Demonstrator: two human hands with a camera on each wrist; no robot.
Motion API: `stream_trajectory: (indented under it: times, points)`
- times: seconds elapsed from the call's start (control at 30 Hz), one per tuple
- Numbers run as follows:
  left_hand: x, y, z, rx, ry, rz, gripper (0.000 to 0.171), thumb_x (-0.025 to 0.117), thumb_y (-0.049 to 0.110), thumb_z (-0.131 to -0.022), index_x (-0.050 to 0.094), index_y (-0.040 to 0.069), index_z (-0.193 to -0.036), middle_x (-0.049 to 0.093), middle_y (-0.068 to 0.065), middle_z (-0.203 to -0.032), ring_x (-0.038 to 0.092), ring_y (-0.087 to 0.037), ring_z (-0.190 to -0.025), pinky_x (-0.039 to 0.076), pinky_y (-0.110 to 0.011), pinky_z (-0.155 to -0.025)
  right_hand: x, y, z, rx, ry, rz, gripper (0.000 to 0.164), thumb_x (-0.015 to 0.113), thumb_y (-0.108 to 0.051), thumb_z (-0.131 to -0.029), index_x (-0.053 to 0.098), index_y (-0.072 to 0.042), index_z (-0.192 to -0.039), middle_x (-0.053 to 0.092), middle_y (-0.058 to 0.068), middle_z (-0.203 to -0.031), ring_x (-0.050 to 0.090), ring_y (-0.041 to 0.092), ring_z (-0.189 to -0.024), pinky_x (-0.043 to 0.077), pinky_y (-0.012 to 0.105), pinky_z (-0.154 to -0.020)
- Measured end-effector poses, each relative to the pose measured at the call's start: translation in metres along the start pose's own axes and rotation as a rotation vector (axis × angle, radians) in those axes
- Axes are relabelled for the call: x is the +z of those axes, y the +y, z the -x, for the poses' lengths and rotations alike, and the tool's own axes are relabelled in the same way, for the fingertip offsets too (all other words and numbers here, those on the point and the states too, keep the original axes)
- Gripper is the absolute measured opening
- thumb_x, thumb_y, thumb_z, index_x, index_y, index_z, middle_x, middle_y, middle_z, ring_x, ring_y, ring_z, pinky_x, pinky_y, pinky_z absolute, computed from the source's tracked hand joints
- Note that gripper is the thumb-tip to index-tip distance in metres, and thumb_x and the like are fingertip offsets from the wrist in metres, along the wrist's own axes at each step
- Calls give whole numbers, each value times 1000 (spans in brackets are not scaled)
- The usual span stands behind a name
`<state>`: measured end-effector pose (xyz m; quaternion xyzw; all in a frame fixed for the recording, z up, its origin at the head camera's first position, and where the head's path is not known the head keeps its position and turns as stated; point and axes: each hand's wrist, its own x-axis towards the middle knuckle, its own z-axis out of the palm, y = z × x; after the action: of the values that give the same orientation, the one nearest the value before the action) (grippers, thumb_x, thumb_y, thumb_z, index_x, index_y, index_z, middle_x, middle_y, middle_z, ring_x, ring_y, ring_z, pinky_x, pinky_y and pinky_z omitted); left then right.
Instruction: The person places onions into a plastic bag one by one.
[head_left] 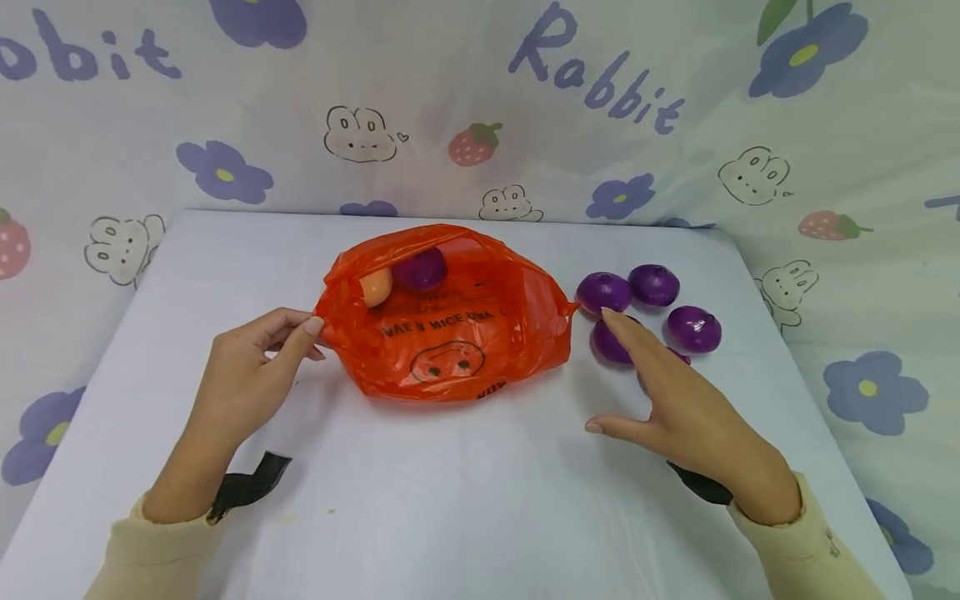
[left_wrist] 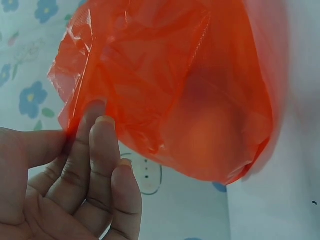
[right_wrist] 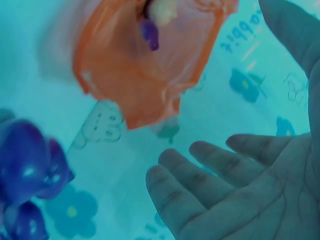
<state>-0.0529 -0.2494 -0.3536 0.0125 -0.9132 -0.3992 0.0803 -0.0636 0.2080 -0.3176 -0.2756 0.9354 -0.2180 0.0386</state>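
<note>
A red translucent plastic bag (head_left: pixel 536 333) lies on the table with its mouth spread open. My left hand (head_left: pixel 243 375) pinches its left edge between thumb and fingers. Inside it sit a glossy purple onion-shaped piece (head_left: pixel 422 269) and a rounded orange piece (head_left: pixel 377 287), partly hidden by the bag's wall. Right of the bag, several purple onion-shaped pieces (head_left: pixel 693 329) form a cluster. Over the near side of that cluster is my right hand (head_left: pixel 682 408), fingers straight and thumb apart, holding nothing. In the right wrist view its palm (right_wrist: pixel 260 200) is bare.
The white table (head_left: pixel 450 500) has a back edge against a cloth (head_left: pixel 420 83) printed with rabbits, flowers and strawberries. Black straps (head_left: pixel 251 483) show at both wrists.
</note>
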Motion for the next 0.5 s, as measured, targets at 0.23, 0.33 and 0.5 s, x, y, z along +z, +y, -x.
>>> stream_trajectory:
  times: [0.23, 0.33, 0.5]
  points:
    - [0, 1, 0, 10, 3, 9, 28, 61, 34, -108, 75, 11, -115, 77, -4, -90, 59, -6, -88, 46, -18, -68, -2, 17, 24, 66, 24, 5, 123, 92, -53, -76, 16, -23, -169, 29, 6, -170, 34, 34, -152, 36, 55, -116]
    - [0, 2, 0, 9, -1, 12, 28, 61, 35, -108, 74, 12, -115, 77, -3, -90, 60, -7, -88, 47, -20, -66, -3, 27, 33, 107, 17, -23, 125, 91, -53, -76, 13, -23, -169, 26, 9, -170, 30, 37, -153, 30, 57, -118]
    - [0, 1, 0, 17, 0, 7, 29, 60, 37, -108, 74, 12, -114, 77, -2, -89, 60, -10, -88, 47, -21, -66, -1, 45, 46, 189, -14, -74, 133, 93, -54, -73, 6, -22, -169, 19, 14, -172, 22, 42, -155, 28, 69, -113]
